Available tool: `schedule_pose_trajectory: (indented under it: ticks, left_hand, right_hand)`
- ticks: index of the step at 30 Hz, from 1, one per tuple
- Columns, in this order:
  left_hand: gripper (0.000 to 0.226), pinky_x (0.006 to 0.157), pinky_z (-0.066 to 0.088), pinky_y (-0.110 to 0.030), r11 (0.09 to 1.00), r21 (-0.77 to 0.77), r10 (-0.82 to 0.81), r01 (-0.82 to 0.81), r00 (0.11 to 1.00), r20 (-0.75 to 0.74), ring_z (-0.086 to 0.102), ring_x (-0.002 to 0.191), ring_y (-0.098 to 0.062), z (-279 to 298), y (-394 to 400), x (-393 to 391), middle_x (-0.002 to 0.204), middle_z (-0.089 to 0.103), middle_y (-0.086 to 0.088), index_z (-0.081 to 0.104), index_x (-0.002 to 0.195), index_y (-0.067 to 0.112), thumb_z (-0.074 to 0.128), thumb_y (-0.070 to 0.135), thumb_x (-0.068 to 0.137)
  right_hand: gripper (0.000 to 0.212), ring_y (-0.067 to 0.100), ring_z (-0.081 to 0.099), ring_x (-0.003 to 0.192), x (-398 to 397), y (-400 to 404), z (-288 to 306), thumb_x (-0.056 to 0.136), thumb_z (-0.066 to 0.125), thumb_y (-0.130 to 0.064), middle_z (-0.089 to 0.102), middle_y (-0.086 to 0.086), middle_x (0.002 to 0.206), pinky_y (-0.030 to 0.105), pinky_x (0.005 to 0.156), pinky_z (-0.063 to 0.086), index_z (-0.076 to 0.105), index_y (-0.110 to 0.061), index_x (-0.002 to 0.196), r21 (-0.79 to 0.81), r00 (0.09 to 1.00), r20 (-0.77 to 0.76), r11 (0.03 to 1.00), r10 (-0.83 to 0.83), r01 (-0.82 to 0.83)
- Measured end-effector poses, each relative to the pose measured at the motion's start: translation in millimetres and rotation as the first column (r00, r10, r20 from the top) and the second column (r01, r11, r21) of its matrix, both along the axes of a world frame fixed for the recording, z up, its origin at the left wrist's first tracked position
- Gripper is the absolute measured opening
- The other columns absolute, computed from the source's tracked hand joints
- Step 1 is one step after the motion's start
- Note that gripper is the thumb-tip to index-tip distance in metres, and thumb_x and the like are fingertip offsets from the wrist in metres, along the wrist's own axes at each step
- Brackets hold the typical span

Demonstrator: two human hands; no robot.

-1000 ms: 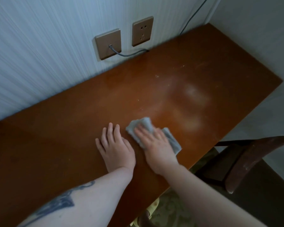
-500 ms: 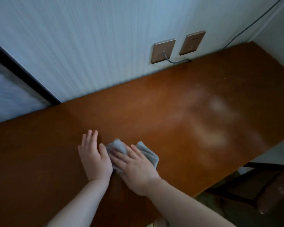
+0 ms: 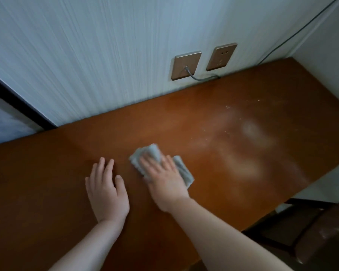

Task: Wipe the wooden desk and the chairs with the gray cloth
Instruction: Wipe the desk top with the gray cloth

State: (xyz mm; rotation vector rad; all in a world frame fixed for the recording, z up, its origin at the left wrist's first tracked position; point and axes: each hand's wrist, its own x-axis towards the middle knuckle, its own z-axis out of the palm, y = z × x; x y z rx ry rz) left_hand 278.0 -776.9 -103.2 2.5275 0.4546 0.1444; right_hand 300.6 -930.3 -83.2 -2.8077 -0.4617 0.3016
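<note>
A reddish-brown wooden desk point(image 3: 233, 118) runs along the wall, with dusty pale smears on its right half. The gray cloth point(image 3: 181, 167) lies crumpled on the desk near the middle. My right hand point(image 3: 164, 180) presses flat on top of the cloth, fingers spread and blurred by motion. To its left, my left hand point(image 3: 106, 190) rests flat on the bare wood, a gap apart from the cloth, holding nothing. A dark wooden chair point(image 3: 311, 237) stands at the lower right beside the desk's front edge.
Two bronze wall sockets point(image 3: 204, 60) sit just above the desk's back edge; a gray cable point(image 3: 202, 77) runs from the left one down behind the desk. A side wall closes the desk's far right end. A black-framed panel point(image 3: 18, 106) is at the left.
My right hand slid the cloth to the right, away from my left hand, which stayed flat on the desk. The view shifted slightly.
</note>
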Motion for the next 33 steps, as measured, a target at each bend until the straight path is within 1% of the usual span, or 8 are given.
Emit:
schedule_pose_trajectory:
  ticks: [5, 9, 13, 19, 22, 26, 29, 33]
  left_hand:
    - [0.041, 0.12, 0.005, -0.039, 0.982, -0.03, -0.183, 0.184, 0.983, 0.017, 0.018, 0.146, -0.018, 3, -73, 29, 0.154, 0.032, -0.001, 0.048, 0.14, 0.018, 0.044, 0.018, 0.099]
    - [0.04, 0.119, 0.009, -0.037, 0.982, -0.038, -0.186, 0.187, 0.982, 0.041, 0.026, 0.143, -0.016, 0, -103, 54, 0.149, 0.042, -0.001, 0.053, 0.136, 0.017, 0.038, 0.018, 0.098]
    - [0.039, 0.119, 0.015, -0.038, 0.998, -0.046, -0.036, 0.038, 0.999, 0.031, 0.029, 0.142, -0.019, 1, -102, 62, 0.147, 0.044, -0.004, 0.054, 0.134, 0.012, 0.043, 0.011, 0.096]
    - [0.04, 0.12, 0.011, -0.036, 0.998, 0.027, -0.052, 0.052, 0.999, -0.01, 0.023, 0.144, -0.017, 0, -106, 61, 0.151, 0.039, -0.001, 0.049, 0.138, 0.016, 0.039, 0.019, 0.099]
    - [0.04, 0.119, 0.014, -0.04, 0.997, 0.057, -0.055, 0.056, 0.998, -0.015, 0.025, 0.143, -0.02, 0, -109, 62, 0.15, 0.04, -0.003, 0.05, 0.137, 0.014, 0.041, 0.017, 0.098]
    - [0.039, 0.116, 0.021, -0.046, 0.995, 0.078, -0.063, 0.063, 0.998, -0.006, 0.03, 0.14, -0.024, -2, -109, 64, 0.147, 0.044, -0.007, 0.052, 0.134, 0.01, 0.045, 0.013, 0.096]
    - [0.039, 0.117, 0.02, -0.045, 0.994, 0.09, -0.057, 0.058, 0.998, -0.015, 0.028, 0.141, -0.024, -1, -110, 64, 0.147, 0.043, -0.006, 0.051, 0.134, 0.012, 0.045, 0.014, 0.096]
    - [0.041, 0.118, 0.018, -0.046, 0.987, 0.148, -0.063, 0.07, 0.997, -0.051, 0.026, 0.142, -0.023, -1, -112, 63, 0.149, 0.04, -0.006, 0.048, 0.136, 0.015, 0.045, 0.019, 0.096]
  right_hand:
    - [0.056, 0.017, -0.005, 0.148, -24, -72, -4, 0.104, 0.026, -0.04, 0.001, -0.011, 0.16, 0.033, 0.119, -0.012, 0.005, -0.029, 0.155, -0.084, 0.89, 0.083, 0.887, -0.448, 0.454]
    - [0.053, 0.022, 0.006, 0.148, -49, -51, -3, 0.103, 0.026, -0.043, 0.028, -0.006, 0.156, 0.043, 0.121, 0.003, 0.024, -0.025, 0.153, -0.102, 0.996, 0.019, 0.991, -0.09, 0.091]
    - [0.056, 0.019, -0.009, 0.148, 12, -68, 0, 0.103, 0.026, -0.038, 0.008, -0.008, 0.161, 0.036, 0.116, -0.014, 0.009, -0.026, 0.155, -0.086, 0.995, 0.019, 0.991, 0.102, -0.1]
    - [0.057, 0.018, -0.007, 0.148, 16, -107, -12, 0.102, 0.016, -0.044, 0.009, -0.006, 0.161, 0.038, 0.12, -0.007, 0.009, -0.025, 0.155, -0.112, 0.873, 0.09, 0.866, -0.479, 0.487]
    - [0.057, 0.024, 0.004, 0.148, -3, -83, -6, 0.099, 0.026, -0.041, 0.029, -0.003, 0.156, 0.042, 0.121, -0.002, 0.024, -0.022, 0.153, -0.062, 0.949, 0.081, 0.949, -0.304, 0.309]
    - [0.056, 0.021, -0.01, 0.148, 44, -71, 0, 0.102, 0.027, -0.034, 0.008, -0.007, 0.162, 0.038, 0.117, -0.014, 0.009, -0.027, 0.155, -0.045, 0.998, 0.009, 0.997, 0.063, -0.062]
    - [0.057, 0.021, -0.007, 0.148, 73, -96, -6, 0.103, 0.028, -0.035, 0.008, -0.008, 0.162, 0.037, 0.118, -0.013, 0.006, -0.027, 0.155, -0.094, 0.982, 0.009, 0.978, -0.186, 0.186]
    - [0.059, 0.023, -0.003, 0.149, 41, -124, -10, 0.102, 0.027, -0.04, 0.006, -0.004, 0.162, 0.041, 0.12, -0.005, 0.007, -0.023, 0.155, -0.088, 0.82, 0.072, 0.815, -0.568, 0.572]
